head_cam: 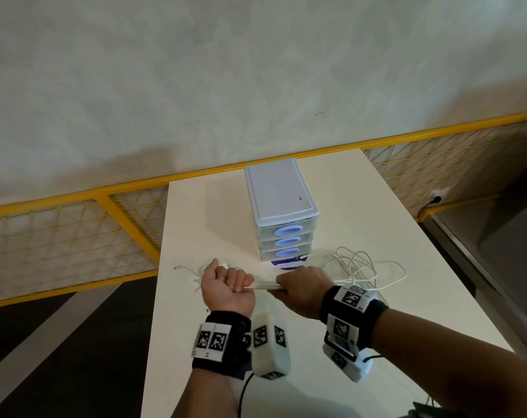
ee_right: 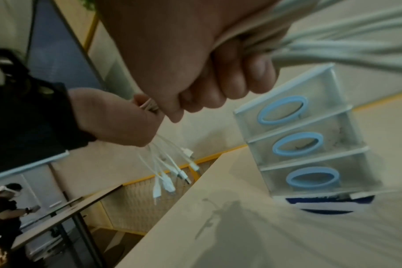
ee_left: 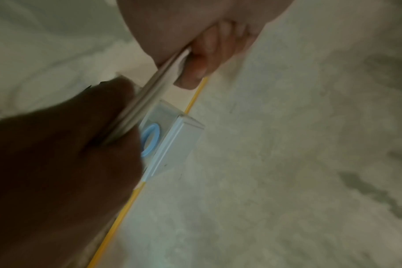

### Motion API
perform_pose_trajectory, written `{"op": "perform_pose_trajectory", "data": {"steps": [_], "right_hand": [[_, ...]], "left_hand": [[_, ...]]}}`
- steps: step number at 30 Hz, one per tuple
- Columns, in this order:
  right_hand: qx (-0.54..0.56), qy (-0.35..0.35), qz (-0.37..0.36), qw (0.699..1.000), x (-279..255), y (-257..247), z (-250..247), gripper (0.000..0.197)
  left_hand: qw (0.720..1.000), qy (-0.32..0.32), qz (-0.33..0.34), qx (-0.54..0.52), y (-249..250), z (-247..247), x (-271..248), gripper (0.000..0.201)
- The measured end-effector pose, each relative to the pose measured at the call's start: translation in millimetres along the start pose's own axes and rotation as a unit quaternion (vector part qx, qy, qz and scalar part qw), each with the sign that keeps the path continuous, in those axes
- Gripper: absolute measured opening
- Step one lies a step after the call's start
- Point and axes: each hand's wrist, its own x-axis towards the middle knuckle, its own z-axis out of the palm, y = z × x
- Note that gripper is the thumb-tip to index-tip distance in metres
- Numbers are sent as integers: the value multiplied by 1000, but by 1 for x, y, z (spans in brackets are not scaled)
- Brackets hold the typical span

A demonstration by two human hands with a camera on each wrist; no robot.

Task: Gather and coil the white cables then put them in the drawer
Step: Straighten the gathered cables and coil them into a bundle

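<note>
White, thin, rubbery charging cables [head_cam: 263, 285] run taut between your two fists right now, bunched into one flat band above the near middle of the pale cream tabletop [head_cam: 361, 206]. Your left hand [head_cam: 227, 285] is clenched round the plug end of the bunch, and the connectors [ee_right: 170, 179] fan out loose past its far side. Your right hand [head_cam: 301, 289] is curled tight on the same bunch, with the slack spilling in messy loops [head_cam: 364, 267] onto the table to its right.

These will handle light and floppy, I'd judge, with a springy will of their own (loops like to pop open the moment you ease off). The smooth jackets look slippery, so grip the whole bundle, not single strands, and stay off the plugs, which are the fragile bits.

Straight ahead on the far side stands the small translucent plastic drawer unit with blue oval handles [head_cam: 281, 212], all three visible drawers looking closed; one stray cable end lies just beside its lowest visible front. You'll want a free hand for that.

Room is decent: open tabletop near you and to the right. Watch the left edge, though, since your left fist sits close to it and the dangling plugs could drop over. Beyond the far edge runs a yellow metal mesh railing [head_cam: 75, 233].
</note>
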Motion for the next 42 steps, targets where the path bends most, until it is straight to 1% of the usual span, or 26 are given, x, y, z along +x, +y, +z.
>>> {"op": "perform_pose_trajectory", "data": {"steps": [3, 6, 10, 14, 20, 22, 23, 24, 26, 27, 28, 30, 32, 33, 34, 36, 37, 38, 40, 42], "right_hand": [[9, -18, -4, 1000, -4, 14, 0, 47], [18, -42, 6, 999, -9, 19, -1, 47], [-2, -35, 29, 999, -18, 36, -3, 46], [-10, -50, 54, 997, -27, 58, 1, 44], [20, -70, 91, 993, -28, 71, 15, 37], [61, -71, 106, 990, -30, 78, 18, 33], [86, -72, 109, 988, -31, 80, 18, 40], [97, -69, 99, 988, -31, 80, 17, 55], [80, -44, 47, 995, -30, 74, 12, 86], [68, -21, 19, 997, -29, 67, 8, 96], [59, -1, -5, 998, -27, 58, 3, 103], [46, 19, -47, 998, -20, 37, -3, 106], [39, 0, -77, 996, -9, 14, 0, 98], [47, -19, -76, 996, -3, 4, 4, 87], [64, -32, -66, 995, 1, -3, 8, 71], [133, -34, -16, 990, 6, -10, 12, 30], [162, -37, 7, 986, 7, -7, 12, 23], [174, -49, 19, 983, 8, -4, 12, 27], [159, -76, 32, 984, 6, 3, 10, 37], [108, -57, 43, 992, 5, 7, 10, 38]], "left_hand": [[1000, -1, -1, -2, 9, -5, 7, 57], [1000, -6, -4, 5, 8, -10, 11, 58], [1000, -6, -15, -23, 18, -16, 20, 62], [999, 10, -17, -42, 35, -23, 29, 62], [1000, 23, 12, 1, 16, -18, 24, 60], [999, 27, 19, 12, 11, -17, 22, 60], [999, 28, 21, 11, 9, -17, 22, 59], [999, 27, 22, 8, 7, -16, 21, 59], [999, 29, 26, 2, 3, -15, 19, 58], [999, 30, 29, 0, 0, -14, 18, 57], [999, 30, 31, 0, -2, -12, 16, 57], [999, 25, 32, 5, -9, -6, 11, 56], [999, 15, 29, 8, -14, 1, 6, 56], [1000, 7, 26, 7, -17, 4, 3, 57], [1000, -1, 23, 5, -18, 7, 0, 58], [1000, -8, 17, 1, -18, 9, -4, 59], [1000, -8, 15, -1, -17, 7, -4, 59], [1000, -7, 10, 0, -15, 5, -3, 58], [1000, -4, -7, 4, -13, -1, -1, 58], [1000, -6, -18, 11, -15, -5, 1, 59]]}}
